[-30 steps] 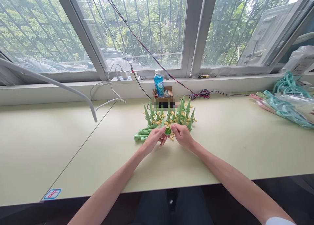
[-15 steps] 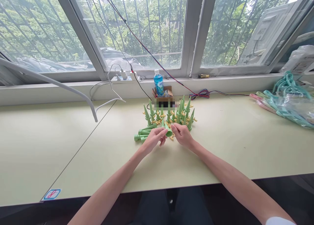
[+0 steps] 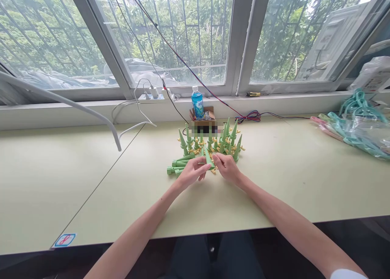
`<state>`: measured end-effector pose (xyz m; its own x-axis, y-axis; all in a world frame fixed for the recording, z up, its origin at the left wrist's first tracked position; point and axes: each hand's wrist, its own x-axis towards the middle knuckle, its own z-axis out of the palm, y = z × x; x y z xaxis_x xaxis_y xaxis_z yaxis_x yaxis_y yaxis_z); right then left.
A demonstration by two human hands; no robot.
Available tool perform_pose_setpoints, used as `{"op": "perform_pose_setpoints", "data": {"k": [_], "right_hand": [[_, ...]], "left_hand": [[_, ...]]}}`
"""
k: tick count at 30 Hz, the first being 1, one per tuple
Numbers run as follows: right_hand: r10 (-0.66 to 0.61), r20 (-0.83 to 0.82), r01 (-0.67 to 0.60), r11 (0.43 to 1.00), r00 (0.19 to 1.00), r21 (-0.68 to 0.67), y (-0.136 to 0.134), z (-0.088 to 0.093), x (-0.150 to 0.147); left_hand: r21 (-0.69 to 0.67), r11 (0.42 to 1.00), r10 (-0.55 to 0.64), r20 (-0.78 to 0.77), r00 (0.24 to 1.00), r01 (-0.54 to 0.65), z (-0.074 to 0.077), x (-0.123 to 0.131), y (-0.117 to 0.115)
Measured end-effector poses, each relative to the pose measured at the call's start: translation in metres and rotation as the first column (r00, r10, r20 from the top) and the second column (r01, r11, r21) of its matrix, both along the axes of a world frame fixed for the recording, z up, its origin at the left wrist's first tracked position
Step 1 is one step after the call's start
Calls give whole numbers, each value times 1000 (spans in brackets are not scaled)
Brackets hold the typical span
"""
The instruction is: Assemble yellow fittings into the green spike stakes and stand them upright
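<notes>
Over the middle of the table, my left hand (image 3: 193, 171) grips a green plastic watering spike (image 3: 208, 157) by its wide end, the thin tip pointing away from me. My right hand (image 3: 227, 166) is closed in a pinch right beside the spike's wide end. Whatever its fingertips hold is hidden. Beyond both hands stand several upright green spikes (image 3: 233, 133) fitted with small yellow valves (image 3: 242, 149). Left of my left hand, several green spikes (image 3: 173, 170) lie flat in a pile. Loose yellow pieces (image 3: 213, 171) lie partly covered beneath my hands.
A blue bottle (image 3: 197, 104) stands in a small cardboard box (image 3: 210, 115) by the sill. Coiled cable (image 3: 252, 116) lies behind the spikes. Hangers in plastic wrap (image 3: 359, 128) lie at the far right. A white cable (image 3: 103, 118) hangs in at the left.
The spike in my left hand has tilted. Its open end faced me before, and now its side shows. My right hand has hardly moved.
</notes>
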<state>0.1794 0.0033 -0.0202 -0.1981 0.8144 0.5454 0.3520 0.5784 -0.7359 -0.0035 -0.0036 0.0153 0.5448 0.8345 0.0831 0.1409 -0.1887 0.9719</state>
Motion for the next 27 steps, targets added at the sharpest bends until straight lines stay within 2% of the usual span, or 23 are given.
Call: {"op": "perform_pose_setpoints", "data": {"k": [15, 27], "right_hand": [[6, 13, -6, 1000, 1000, -8, -1, 2, 0], [5, 15, -5, 1000, 1000, -27, 0, 1, 0]], "left_hand": [[55, 998, 34, -32, 999, -32, -2, 1, 0], [315, 946, 85, -21, 996, -74, -11, 3, 3]]}}
